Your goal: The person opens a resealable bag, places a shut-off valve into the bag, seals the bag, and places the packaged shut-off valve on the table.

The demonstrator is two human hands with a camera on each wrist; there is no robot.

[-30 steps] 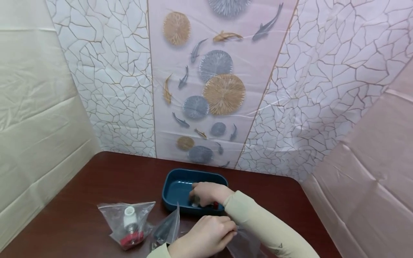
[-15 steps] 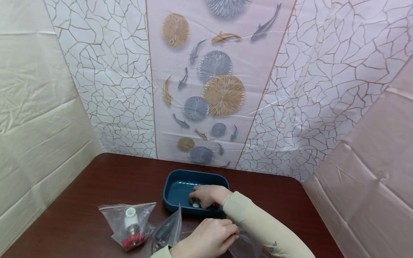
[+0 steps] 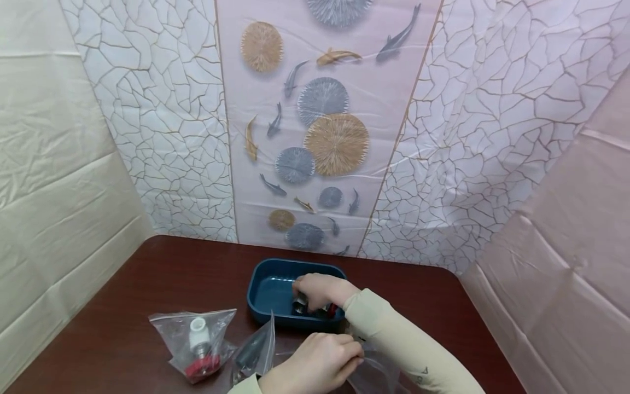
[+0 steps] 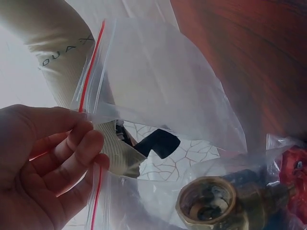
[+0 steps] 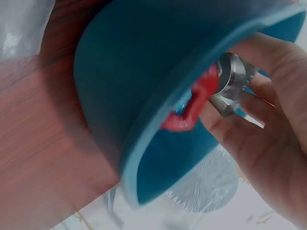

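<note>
In the head view my right hand (image 3: 322,290) reaches down into a blue plastic bin (image 3: 268,316). Its fingers grip a silver metal valve (image 5: 233,79) in the right wrist view; a red handle (image 5: 196,103) shows beside it, partly behind the bin's rim. My left hand (image 3: 315,361) is in front of the bin, under the right forearm. Finger and thumb pinch the red-striped mouth of a clear zip bag (image 4: 158,72), seen in the left wrist view. A brass valve (image 4: 206,199) with a red wheel handle shows through clear plastic near that hand.
On the dark red table (image 3: 123,306), a clear zip bag (image 3: 172,334) holds a white fitting (image 3: 199,331) with a red handle. Another bag (image 3: 263,350) with a dark grey part stands beside the left hand. Patterned cloth (image 3: 320,109) hangs behind the table.
My right hand has risen slightly inside the bin, and more of the metal part beneath its fingers shows. The left hand stays at the bag's mouth.
</note>
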